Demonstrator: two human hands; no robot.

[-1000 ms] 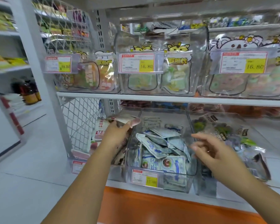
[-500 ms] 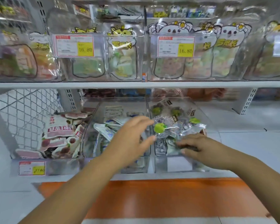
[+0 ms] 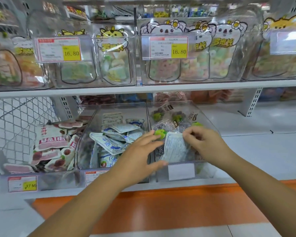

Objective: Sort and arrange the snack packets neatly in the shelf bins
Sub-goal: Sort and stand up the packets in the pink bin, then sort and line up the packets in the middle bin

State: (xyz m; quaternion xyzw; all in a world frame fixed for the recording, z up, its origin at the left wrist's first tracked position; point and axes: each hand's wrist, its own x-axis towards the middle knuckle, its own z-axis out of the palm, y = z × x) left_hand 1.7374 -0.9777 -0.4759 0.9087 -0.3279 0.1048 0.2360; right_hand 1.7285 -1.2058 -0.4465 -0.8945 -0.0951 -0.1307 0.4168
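right hand [image 3: 202,142] pinching packet [image 3: 175,150], left hand [image 3: 140,156] spread

We log white packet [image 3: 175,148], fine-print side up, tilted, front of right clear bin [image 3: 209,124], lying on green-spotted clear packets [image 3: 161,133]. Right hand [image 3: 202,142] pinches its top right corner. Middle bin [image 3: 123,108] holds blue-white packets [image 3: 109,142], jumbled, overlapping. Left bin [image 3: 58,178] holds red-white packets [image 3: 50,142], loosely piled, mostly flat.

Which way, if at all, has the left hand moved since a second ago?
Yes: the left hand moved right, from the red-packet bin to the green-candy bin.
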